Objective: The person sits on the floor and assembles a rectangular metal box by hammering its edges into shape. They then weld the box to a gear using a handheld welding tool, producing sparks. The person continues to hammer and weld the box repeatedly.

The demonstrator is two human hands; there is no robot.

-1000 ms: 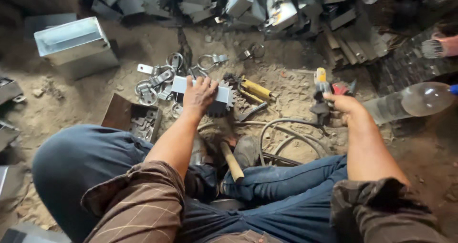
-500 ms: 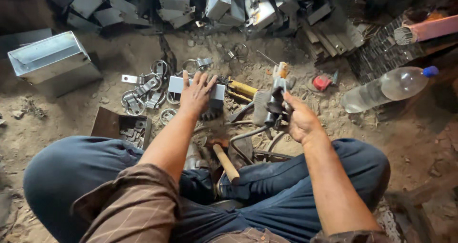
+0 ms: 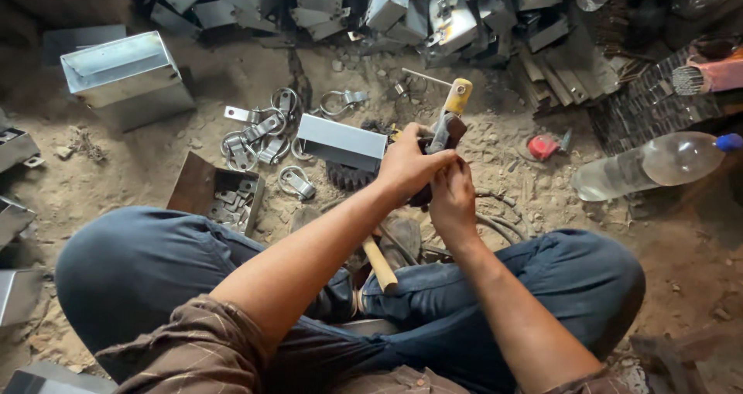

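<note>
- Yellow-handled metal clamp tool (image 3: 449,119), looks like a welding electrode holder, sits upright between both hands, in front of the crossed legs and above the dirt floor (image 3: 139,177).
- Left hand (image 3: 410,166) is wrapped around the tool's dark lower body; firm closed grip.
- Right hand (image 3: 453,200) is curled just below and touching the same tool, fingers pinched near its base; what they pinch is hidden.
- Judgement: the step in hand is setting up or adjusting the holder, not working on the metal parts.
- Folded grey sheet-metal channel (image 3: 340,141) lies on the floor just beyond the left hand, untouched.
- Wooden-handled hammer (image 3: 379,262) rests by the knees; black cable (image 3: 495,224) loops beside the right hand.
- Also around: open grey metal box (image 3: 124,73) far left, loose steel ring clips (image 3: 255,135), clear plastic bottle with blue cap (image 3: 650,166) at right.
- Next move likely needs one hand freed while the other keeps the tool steady and clear of the cable.
</note>
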